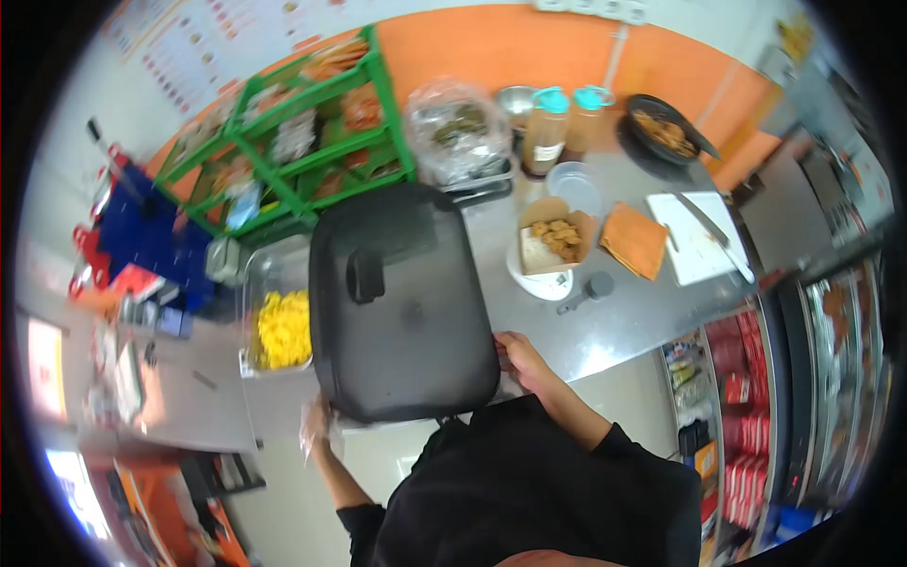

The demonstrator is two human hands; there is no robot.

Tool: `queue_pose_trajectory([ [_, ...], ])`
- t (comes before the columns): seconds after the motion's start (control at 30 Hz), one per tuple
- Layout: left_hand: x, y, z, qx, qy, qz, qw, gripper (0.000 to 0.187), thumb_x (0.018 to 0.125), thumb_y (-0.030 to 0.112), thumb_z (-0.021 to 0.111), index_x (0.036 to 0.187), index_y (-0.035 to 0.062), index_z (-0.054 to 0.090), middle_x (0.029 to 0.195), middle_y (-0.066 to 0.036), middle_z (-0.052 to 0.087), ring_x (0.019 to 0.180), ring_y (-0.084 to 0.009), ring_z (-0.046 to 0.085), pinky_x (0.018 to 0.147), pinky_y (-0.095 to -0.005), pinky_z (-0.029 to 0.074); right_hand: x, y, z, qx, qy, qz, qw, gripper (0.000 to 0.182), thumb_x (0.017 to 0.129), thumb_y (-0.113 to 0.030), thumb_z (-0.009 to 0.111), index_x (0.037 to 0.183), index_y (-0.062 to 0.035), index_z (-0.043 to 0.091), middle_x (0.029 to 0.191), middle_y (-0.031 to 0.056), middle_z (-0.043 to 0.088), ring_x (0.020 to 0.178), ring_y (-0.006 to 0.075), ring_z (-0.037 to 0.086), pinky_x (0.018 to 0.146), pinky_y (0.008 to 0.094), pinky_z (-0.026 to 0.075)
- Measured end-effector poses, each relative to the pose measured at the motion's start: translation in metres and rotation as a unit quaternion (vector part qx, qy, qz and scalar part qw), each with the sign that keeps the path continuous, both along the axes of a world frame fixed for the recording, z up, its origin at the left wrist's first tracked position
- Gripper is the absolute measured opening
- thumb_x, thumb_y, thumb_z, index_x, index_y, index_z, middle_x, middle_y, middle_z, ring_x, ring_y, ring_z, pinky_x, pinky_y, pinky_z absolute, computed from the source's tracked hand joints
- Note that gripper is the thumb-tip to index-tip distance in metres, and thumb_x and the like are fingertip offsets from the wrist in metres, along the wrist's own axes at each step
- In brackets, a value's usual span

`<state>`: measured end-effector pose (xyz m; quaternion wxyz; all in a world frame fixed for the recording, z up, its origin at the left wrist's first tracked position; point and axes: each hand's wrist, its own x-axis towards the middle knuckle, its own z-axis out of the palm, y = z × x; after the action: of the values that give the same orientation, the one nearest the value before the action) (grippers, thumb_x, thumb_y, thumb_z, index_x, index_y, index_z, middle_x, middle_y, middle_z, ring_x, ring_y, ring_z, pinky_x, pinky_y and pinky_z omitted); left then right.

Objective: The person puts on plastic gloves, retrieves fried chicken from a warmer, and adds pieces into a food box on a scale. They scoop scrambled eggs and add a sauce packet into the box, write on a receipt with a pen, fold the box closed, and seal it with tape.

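A large black lidded pan (411,312) with a raised lid handle (366,276) stands in front of me on the steel counter. My left hand (317,421), in a thin clear plastic glove, is at the pan's near left corner. Its fingertips are partly hidden by the rim. On the other side, my right hand (518,357) has its fingers curled against the pan's near right edge. Left of the pan lies a clear tub (248,326) holding yellow chunks of food (283,329).
A green rack (302,203) of packaged food stands behind. To the right are a paper box of fried pieces (557,241), a black scoop (597,286), an orange cloth (633,240), a knife (704,219) on a white board (685,260), two sauce bottles (546,132) and a black bowl (661,132).
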<state>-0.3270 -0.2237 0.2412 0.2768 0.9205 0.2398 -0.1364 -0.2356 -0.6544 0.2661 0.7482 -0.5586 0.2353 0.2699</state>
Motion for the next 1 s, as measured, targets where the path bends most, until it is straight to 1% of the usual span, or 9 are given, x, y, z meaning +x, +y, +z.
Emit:
queue_pose_trajectory([
  [0.03, -0.024, 0.053, -0.07, 0.024, -0.118, -0.119, 0.986, 0.035, 0.095, 0.026, 0.044, 0.115, 0.002, 0.06, 0.103, -0.019, 0.062, 0.095, -0.0306, 0.059, 0.083, -0.0425, 0.046, 0.002, -0.004, -0.005, 0.048, 0.007, 0.016, 0.999, 0.031, 0.094, -0.031, 0.053, 0.112, -0.0079, 0.061, 0.099, 0.0052, 0.062, 0.096, 0.0193, 0.054, 0.082, 0.0408, 0.041],
  [0.07, -0.02, 0.055, -0.064, -0.029, -0.095, -0.101, 0.99, 0.037, 0.096, 0.028, 0.045, 0.114, 0.0007, 0.061, 0.096, -0.016, 0.063, 0.087, -0.0275, 0.06, 0.077, -0.0399, 0.048, -0.002, -0.002, -0.018, 0.027, 0.025, -0.026, 0.999, 0.022, 0.093, -0.031, 0.055, 0.095, -0.0111, 0.065, 0.089, 0.0024, 0.062, 0.087, 0.0179, 0.055, 0.078, 0.0373, 0.04],
  [0.23, 0.05, -0.018, -0.006, -0.19, -0.037, -0.031, 0.981, 0.04, 0.097, 0.032, 0.046, 0.112, -0.0015, 0.063, 0.083, -0.01, 0.065, 0.071, -0.021, 0.062, 0.064, -0.0345, 0.05, -0.028, -0.012, 0.015, 0.065, -0.085, -0.048, 0.993, 0.029, 0.094, -0.031, 0.059, 0.109, -0.0064, 0.063, 0.096, 0.0009, 0.061, 0.082, 0.0108, 0.054, 0.07, 0.0264, 0.046],
  [0.37, 0.082, -0.095, 0.021, -0.219, -0.03, -0.095, 0.97, 0.04, 0.097, 0.032, 0.047, 0.111, -0.0013, 0.063, 0.084, -0.011, 0.065, 0.071, -0.0206, 0.062, 0.064, -0.0343, 0.05, -0.038, 0.001, 0.087, 0.136, -0.192, -0.102, 0.967, 0.024, 0.094, -0.036, 0.062, 0.092, -0.0121, 0.061, 0.082, -0.0052, 0.052, 0.076, 0.0058, 0.052, 0.068, 0.0256, 0.043],
  [0.47, 0.087, -0.126, 0.03, -0.23, -0.016, -0.146, 0.962, 0.04, 0.097, 0.032, 0.047, 0.11, -0.001, 0.063, 0.084, -0.011, 0.065, 0.072, -0.0203, 0.063, 0.064, -0.0341, 0.051, -0.027, 0.003, 0.125, 0.192, -0.292, -0.067, 0.935, 0.028, 0.095, -0.04, 0.059, 0.093, -0.0126, 0.061, 0.083, -0.0048, 0.053, 0.073, 0.0066, 0.054, 0.067, 0.0255, 0.044],
  [0.67, 0.082, -0.157, 0.033, -0.237, 0.008, -0.212, 0.948, 0.039, 0.097, 0.033, 0.048, 0.109, -0.0006, 0.063, 0.085, -0.011, 0.066, 0.072, -0.0197, 0.063, 0.064, -0.0339, 0.051, -0.02, 0.016, 0.169, 0.055, -0.352, -0.147, 0.923, 0.045, 0.098, -0.049, 0.049, 0.124, -0.0128, 0.042, 0.098, 0.003, 0.055, 0.081, 0.0149, 0.062, 0.069, 0.0297, 0.049],
  [0.73, 0.083, -0.161, 0.031, -0.235, 0.016, -0.22, 0.947, 0.039, 0.097, 0.033, 0.048, 0.109, -0.0005, 0.063, 0.085, -0.011, 0.066, 0.072, -0.0195, 0.063, 0.064, -0.0338, 0.051, -0.029, 0.017, 0.18, 0.246, -0.331, -0.145, 0.899, 0.052, 0.099, -0.05, 0.044, 0.135, -0.0156, 0.03, 0.108, 0.0069, 0.053, 0.09, 0.022, 0.064, 0.073, 0.0371, 0.053],
  [0.87, 0.085, -0.159, 0.027, -0.232, 0.026, -0.224, 0.946, 0.038, 0.096, 0.033, 0.049, 0.108, -0.0002, 0.064, 0.086, -0.011, 0.066, 0.073, -0.0191, 0.064, 0.064, -0.0336, 0.051, -0.03, 0.014, 0.157, 0.317, -0.273, -0.162, 0.894, 0.05, 0.099, -0.05, 0.043, 0.135, -0.0167, 0.034, 0.109, 0.0084, 0.053, 0.097, 0.0262, 0.064, 0.075, 0.0423, 0.055],
  [1.0, 0.086, -0.149, 0.024, -0.234, 0.032, -0.21, 0.949, 0.038, 0.096, 0.033, 0.049, 0.107, 0.0001, 0.064, 0.086, -0.011, 0.067, 0.073, -0.0187, 0.064, 0.063, -0.0334, 0.051, -0.035, 0.012, 0.092, 0.235, -0.169, -0.111, 0.951, 0.043, 0.098, -0.043, 0.048, 0.128, -0.0117, 0.043, 0.113, 0.0082, 0.054, 0.094, 0.0235, 0.062, 0.073, 0.0419, 0.053],
])
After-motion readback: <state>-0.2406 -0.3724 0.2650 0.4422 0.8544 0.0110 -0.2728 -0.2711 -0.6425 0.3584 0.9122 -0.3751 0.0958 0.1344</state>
